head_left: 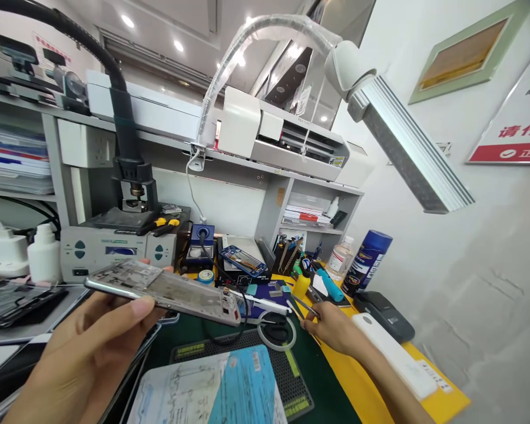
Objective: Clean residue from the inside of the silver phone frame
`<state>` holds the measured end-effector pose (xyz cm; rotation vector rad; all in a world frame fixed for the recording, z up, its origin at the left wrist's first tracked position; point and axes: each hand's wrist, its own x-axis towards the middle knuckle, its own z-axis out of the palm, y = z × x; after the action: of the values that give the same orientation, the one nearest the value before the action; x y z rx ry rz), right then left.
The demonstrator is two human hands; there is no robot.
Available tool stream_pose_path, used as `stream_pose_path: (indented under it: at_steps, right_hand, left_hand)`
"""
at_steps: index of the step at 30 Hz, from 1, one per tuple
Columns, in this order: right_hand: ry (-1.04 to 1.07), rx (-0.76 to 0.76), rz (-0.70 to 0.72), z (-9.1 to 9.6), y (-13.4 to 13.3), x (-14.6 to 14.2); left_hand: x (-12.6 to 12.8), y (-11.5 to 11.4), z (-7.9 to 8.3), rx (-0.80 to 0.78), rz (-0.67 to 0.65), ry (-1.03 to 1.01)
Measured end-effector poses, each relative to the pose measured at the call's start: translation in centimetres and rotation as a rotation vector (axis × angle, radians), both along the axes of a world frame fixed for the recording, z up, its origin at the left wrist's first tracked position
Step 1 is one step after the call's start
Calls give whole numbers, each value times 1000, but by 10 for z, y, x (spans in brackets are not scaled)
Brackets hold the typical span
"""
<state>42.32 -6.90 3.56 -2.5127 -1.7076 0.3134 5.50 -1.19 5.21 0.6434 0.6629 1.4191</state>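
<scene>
My left hand (92, 335) is closed round a phone frame (181, 292), its thumb on the near edge and fingers behind. The frame is tilted, with its stripped grey inner side up. On the right, my right hand (329, 325) is closed on a slim metal tool (306, 305), whose exact kind I cannot make out. That hand is low over the yellow table edge, close to a white-handled tool (265, 301) and a yellow bottle (300, 287). A ring of pale tape (277, 348) lies left of it. Below my hands is a blue and white sheet (203, 388) on a black perforated mat (298, 383).
A blue phone part (244, 261) rests on a box behind. At the right stand a blue spray can (366, 262), a clear bottle (339, 258) and a white box (393, 353). A soldering station (201, 247) stands at the back. A lamp (410, 141) hangs overhead.
</scene>
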Motion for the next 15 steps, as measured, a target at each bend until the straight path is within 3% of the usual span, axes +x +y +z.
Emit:
stream_pose_path:
  at_steps: [4, 8, 11, 15]
  right_hand:
    - [24, 0, 31, 15, 5, -8]
    - [83, -60, 211, 27, 16, -28]
    - [60, -136, 328, 24, 28, -39]
    - [-30, -170, 373, 13, 36, -41]
  left_hand:
    - [3, -3, -4, 53, 77, 49]
    - [2, -4, -6, 26, 46, 45]
    - [0, -6, -5, -7, 24, 75]
    - [-2, -7, 0, 8, -16, 109]
